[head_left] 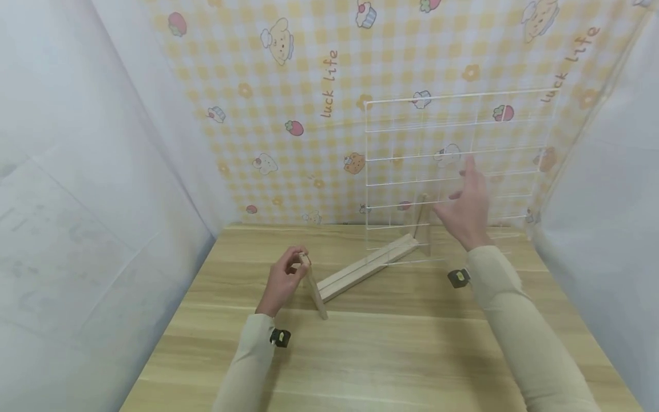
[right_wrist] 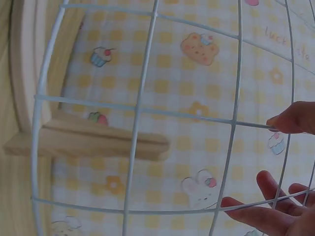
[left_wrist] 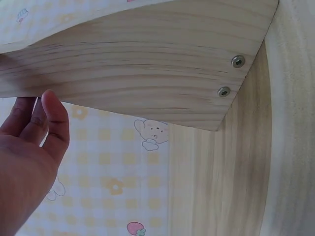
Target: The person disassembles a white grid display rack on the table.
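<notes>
A low wooden stand point(head_left: 368, 266) has long slats between two upright end boards. My left hand point(head_left: 282, 280) pinches the top of its near-left end board point(head_left: 316, 294) between thumb and fingers. Two metal bolts point(left_wrist: 238, 61) show near that board's lower end in the left wrist view. With my right hand point(head_left: 467, 209) I hold a white wire grid panel point(head_left: 366, 171) upright over the stand's far end. In the right wrist view, the thumb lies at one wire of the grid point(right_wrist: 138, 108) and fingers reach past another. The far end board point(right_wrist: 108, 140) shows behind the wires.
The stand rests on a wood-grain table point(head_left: 370, 355). Behind it hangs a yellow checked cloth point(head_left: 309, 166) with cartoon prints. White sheets point(head_left: 103, 171) enclose the left and right sides. A small black device point(head_left: 280, 337) is worn on each wrist.
</notes>
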Demonstrator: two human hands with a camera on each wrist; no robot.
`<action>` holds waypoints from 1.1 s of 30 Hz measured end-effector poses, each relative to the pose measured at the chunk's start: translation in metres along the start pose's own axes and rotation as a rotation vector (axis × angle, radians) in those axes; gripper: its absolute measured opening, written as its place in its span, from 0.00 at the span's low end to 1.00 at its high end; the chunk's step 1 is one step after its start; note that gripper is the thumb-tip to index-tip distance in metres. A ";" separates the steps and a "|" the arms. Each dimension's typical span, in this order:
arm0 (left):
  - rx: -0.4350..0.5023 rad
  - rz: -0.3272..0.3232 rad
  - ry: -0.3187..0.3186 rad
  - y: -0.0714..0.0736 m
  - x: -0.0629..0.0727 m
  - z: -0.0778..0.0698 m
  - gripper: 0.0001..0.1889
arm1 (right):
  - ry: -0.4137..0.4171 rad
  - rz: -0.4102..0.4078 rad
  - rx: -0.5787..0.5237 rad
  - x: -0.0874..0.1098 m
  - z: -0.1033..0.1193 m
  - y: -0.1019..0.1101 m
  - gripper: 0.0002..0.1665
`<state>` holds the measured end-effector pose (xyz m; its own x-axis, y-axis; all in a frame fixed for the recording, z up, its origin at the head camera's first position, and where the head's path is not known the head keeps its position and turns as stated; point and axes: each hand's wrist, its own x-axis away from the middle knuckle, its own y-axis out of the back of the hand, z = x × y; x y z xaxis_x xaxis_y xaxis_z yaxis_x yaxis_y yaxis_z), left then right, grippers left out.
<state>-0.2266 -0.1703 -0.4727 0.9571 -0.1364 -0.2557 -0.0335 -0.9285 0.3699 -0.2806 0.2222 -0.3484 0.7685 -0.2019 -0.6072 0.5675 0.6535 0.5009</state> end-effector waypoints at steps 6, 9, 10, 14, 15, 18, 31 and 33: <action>-0.029 -0.029 -0.011 -0.002 0.014 -0.006 0.13 | -0.103 0.133 0.037 0.014 -0.018 0.005 0.70; -0.034 -0.048 -0.023 -0.004 0.021 -0.008 0.13 | -0.143 0.199 0.060 0.023 -0.028 0.004 0.70; -0.038 -0.053 -0.033 -0.005 0.023 -0.008 0.13 | -0.153 0.216 0.068 0.025 -0.032 0.003 0.69; -0.045 -0.078 -0.062 -0.007 0.035 -0.009 0.13 | -0.182 0.286 0.111 0.037 -0.045 -0.003 0.71; -0.044 -0.087 -0.071 -0.008 0.038 -0.010 0.13 | -0.186 0.301 0.119 0.040 -0.048 -0.004 0.71; -0.053 -0.110 -0.105 -0.012 0.046 -0.012 0.12 | -0.185 0.337 0.142 0.048 -0.057 -0.009 0.72; -0.044 -0.142 -0.207 -0.028 0.072 -0.022 0.15 | -0.237 0.490 0.153 0.067 -0.082 -0.019 0.72; -0.045 -0.143 -0.216 -0.031 0.075 -0.024 0.14 | -0.247 0.516 0.150 0.069 -0.085 -0.020 0.71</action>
<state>-0.1464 -0.1435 -0.4820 0.8672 -0.0797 -0.4916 0.1154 -0.9281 0.3541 -0.2634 0.2571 -0.4524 0.9922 -0.0608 -0.1090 0.1234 0.6060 0.7858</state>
